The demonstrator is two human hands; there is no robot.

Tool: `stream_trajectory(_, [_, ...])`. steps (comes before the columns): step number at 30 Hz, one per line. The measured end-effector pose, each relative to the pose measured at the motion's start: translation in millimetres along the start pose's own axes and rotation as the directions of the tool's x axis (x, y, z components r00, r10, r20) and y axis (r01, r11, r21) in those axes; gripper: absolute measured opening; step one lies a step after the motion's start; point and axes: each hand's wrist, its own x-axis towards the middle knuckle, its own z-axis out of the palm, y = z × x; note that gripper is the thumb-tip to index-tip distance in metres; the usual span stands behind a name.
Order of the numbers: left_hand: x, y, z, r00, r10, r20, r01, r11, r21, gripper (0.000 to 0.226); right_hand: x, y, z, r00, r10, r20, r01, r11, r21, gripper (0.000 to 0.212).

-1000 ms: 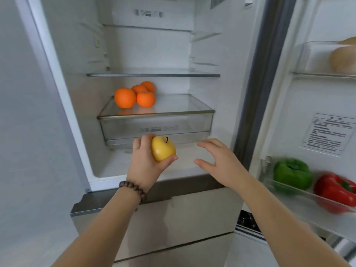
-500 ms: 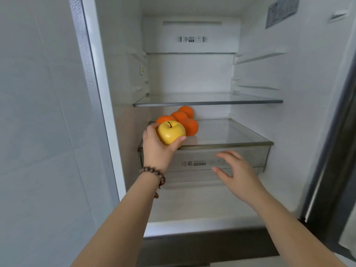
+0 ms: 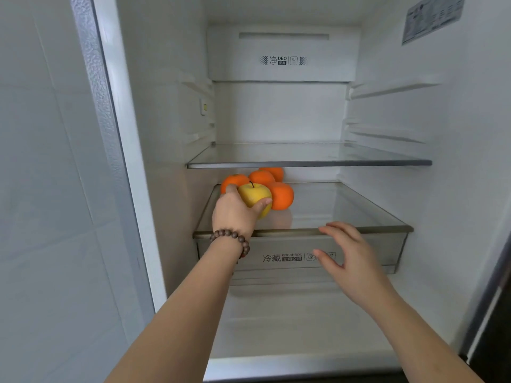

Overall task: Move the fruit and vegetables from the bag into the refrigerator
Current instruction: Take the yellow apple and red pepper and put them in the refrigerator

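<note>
My left hand, with a bead bracelet on its wrist, grips a yellow apple over the left part of the glass lid of the fresh box drawer inside the refrigerator. The apple is right in front of several oranges that sit on that lid at its back left. My right hand hovers open in front of the drawer's face, fingers spread, holding nothing. The bag is out of view.
A glass shelf spans the compartment just above the oranges. The white refrigerator floor lies below the drawer. The refrigerator's side wall and frame stand at the left, a dark door edge at the right.
My left hand carried the apple up and into the refrigerator, onto the drawer lid beside the oranges. The view moved closer and left; the door shelves with peppers left the frame.
</note>
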Motion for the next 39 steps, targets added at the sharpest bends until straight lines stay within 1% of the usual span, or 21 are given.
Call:
stream_trajectory(3, [3,1,1,1.0,-0.02,0.009,0.02,0.998,0.051,0.077,-1,3,1,1.0,-0.006,0.008,0.006,1.0,0.0,0.039])
stream_trajectory(11, [0,4,-2,0.999,-0.015,0.046,0.009,0.991,0.135,0.086,-4,2,2,1.0,-0.012,0.015,0.012,1.0,0.006,0.041])
stream_trajectory(14, [-6,1,-5,0.999,0.013,0.03,-0.017,0.991,0.136,0.093,-7,0,2,0.999,-0.01,0.03,0.01,1.0,-0.004,0.046])
stream_trajectory(17, [-14,-3,-11,0.997,0.069,0.016,-0.071,0.985,0.155,0.099,-8,-5,2,0.999,0.001,0.051,0.0,1.0,-0.015,0.052])
stream_trajectory(20, [-30,-5,-17,0.993,0.115,0.003,-0.113,0.972,0.206,0.096,-12,-11,2,0.998,-0.007,0.059,0.009,0.999,-0.031,0.056])
stream_trajectory(23, [-55,-7,-23,0.987,0.16,-0.024,-0.146,0.946,0.29,0.092,-19,-19,1,0.997,-0.034,0.069,0.04,0.995,-0.088,0.06])
stream_trajectory(26, [-81,-11,-30,0.986,0.165,0.001,-0.156,0.931,0.33,0.084,-31,-26,1,0.995,-0.047,0.089,0.058,0.99,-0.128,0.062])
stream_trajectory(31, [-134,-18,-46,0.995,0.101,0.026,-0.103,0.919,0.382,0.077,-57,-33,7,0.987,-0.043,0.156,0.061,0.992,-0.115,0.062])
stream_trajectory(35, [-184,-27,-61,0.999,-0.002,0.045,-0.016,0.917,0.399,0.077,-85,-43,19,0.972,-0.073,0.226,0.095,0.992,-0.088,0.062])
stream_trajectory(39, [-239,-39,-75,0.991,-0.113,0.066,0.075,0.903,0.424,0.077,-124,-58,35,0.94,-0.117,0.319,0.134,0.99,-0.033,0.062])
